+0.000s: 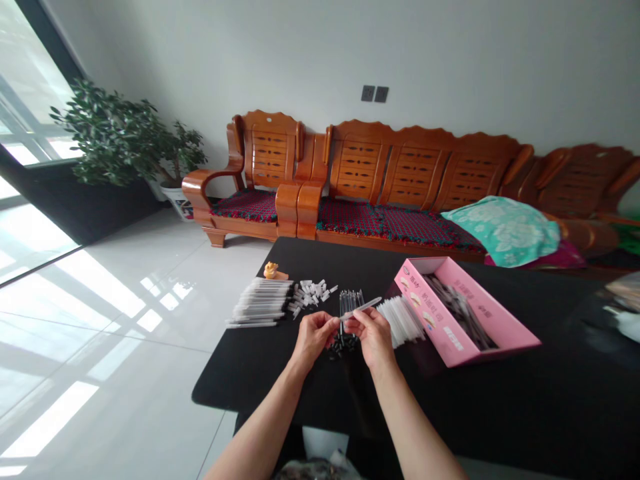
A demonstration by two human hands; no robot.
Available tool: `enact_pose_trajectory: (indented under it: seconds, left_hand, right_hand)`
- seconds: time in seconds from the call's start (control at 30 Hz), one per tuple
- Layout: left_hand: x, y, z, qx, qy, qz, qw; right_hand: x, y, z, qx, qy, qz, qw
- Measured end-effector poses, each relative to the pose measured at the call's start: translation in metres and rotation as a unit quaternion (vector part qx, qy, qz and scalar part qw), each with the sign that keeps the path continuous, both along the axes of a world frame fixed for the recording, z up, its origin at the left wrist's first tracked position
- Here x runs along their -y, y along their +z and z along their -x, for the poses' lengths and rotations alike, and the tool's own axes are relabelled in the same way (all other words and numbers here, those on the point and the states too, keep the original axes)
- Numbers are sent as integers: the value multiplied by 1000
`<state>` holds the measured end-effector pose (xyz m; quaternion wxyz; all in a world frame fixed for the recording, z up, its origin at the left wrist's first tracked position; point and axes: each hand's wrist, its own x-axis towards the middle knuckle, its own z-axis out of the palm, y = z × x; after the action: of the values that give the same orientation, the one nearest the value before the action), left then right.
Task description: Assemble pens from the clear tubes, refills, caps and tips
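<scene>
Both my hands are held together over a black table (pixel 300 393). My right hand (pixel 373 337) pinches a clear pen barrel (pixel 361 307) that points up and to the right. My left hand (pixel 313 333) is closed at the barrel's lower end, fingertips touching it. Just beyond my hands lies a row of thin black-tipped refills (pixel 349 301). A pile of clear barrels (pixel 403 320) lies to the right of my right hand. To the left sit small white caps (pixel 311 293) and a stack of assembled pens (pixel 260 303).
A pink cardboard box (pixel 495 327) with dark pens inside stands at the right. A small orange figure (pixel 271 270) sits at the table's far left corner. Wooden sofas with red cushions (pixel 390 173), a teal cloth (pixel 505 230) and a potted plant (pixel 120 137) stand behind.
</scene>
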<state>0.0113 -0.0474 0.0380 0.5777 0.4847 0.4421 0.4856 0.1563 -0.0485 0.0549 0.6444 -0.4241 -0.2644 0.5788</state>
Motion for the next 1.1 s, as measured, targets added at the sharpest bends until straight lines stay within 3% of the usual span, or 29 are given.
enact_pose_trajectory:
  seconds: [0.13, 0.3, 0.43, 0.57, 0.63, 0.7, 0.77, 0.83, 1.1]
  left_hand:
    - [-1, 2, 2, -5, 33, -4, 999]
    - [0, -2, 1, -2, -12, 24, 1000]
    - [1, -9, 0, -12, -6, 6, 1000]
    - [-4, -17, 11, -113, 23, -56, 992]
    - [-10, -22, 22, -222, 84, -120, 964]
    - [-16, -28, 34, -335, 148, -177, 913]
    - [-22, -35, 45, -420, 169, -212, 866]
    - [-26, -41, 51, -473, 157, -226, 837]
    - [-26, -56, 52, -552, 116, -204, 800]
  right_hand:
    - [-1, -1, 0, 1, 2, 0, 1000]
    - [0, -3, 2, 6, -3, 9, 1000]
    - [1, -5, 1, 2, -3, 28, 1000]
    - [2, -8, -4, -1, -16, 41, 999]
    - [2, -9, -7, 0, -23, 45, 999]
    - [3, -10, -10, 2, -25, 48, 999]
    - [4, -12, -12, 2, -24, 50, 998]
    - [4, -13, -12, 3, -24, 54, 998]
    - [5, -14, -10, 5, -16, 56, 998]
